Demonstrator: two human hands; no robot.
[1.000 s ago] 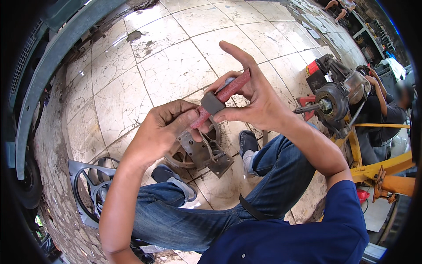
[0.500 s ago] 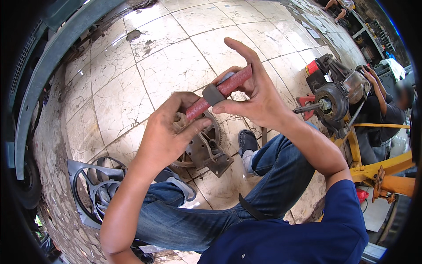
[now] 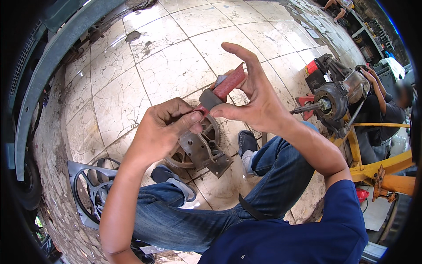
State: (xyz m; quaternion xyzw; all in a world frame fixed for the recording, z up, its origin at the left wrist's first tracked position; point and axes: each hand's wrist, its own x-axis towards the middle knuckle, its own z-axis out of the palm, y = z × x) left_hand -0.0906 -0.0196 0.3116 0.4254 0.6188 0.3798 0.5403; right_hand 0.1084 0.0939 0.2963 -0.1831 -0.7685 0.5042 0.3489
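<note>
A reddish strip that looks like sandpaper (image 3: 230,83) slants between my hands, above the floor. My left hand (image 3: 151,130) is closed, its thumb and fingers pinching the strip's lower end. Across the strip's middle sits a small dark grey block (image 3: 210,99). My right hand (image 3: 266,105) holds this block, the thumb against its lower side and the forefinger raised away. The other right fingers are partly hidden behind the strip. Below my hands, a toothed metal wheel with a bracket (image 3: 200,154) lies on the floor between my feet.
A grey fan shroud (image 3: 81,189) lies at the left, near my left forearm. At the right stand a greasy hub assembly (image 3: 332,103) and a yellow metal frame (image 3: 380,169), with another person (image 3: 384,114) crouching beside them. Cracked pale tiles (image 3: 162,57) cover the floor.
My left fingers have closed into a tighter pinch on the strip's lower end. The strip and grey block have tilted and shifted slightly left and down at the top.
</note>
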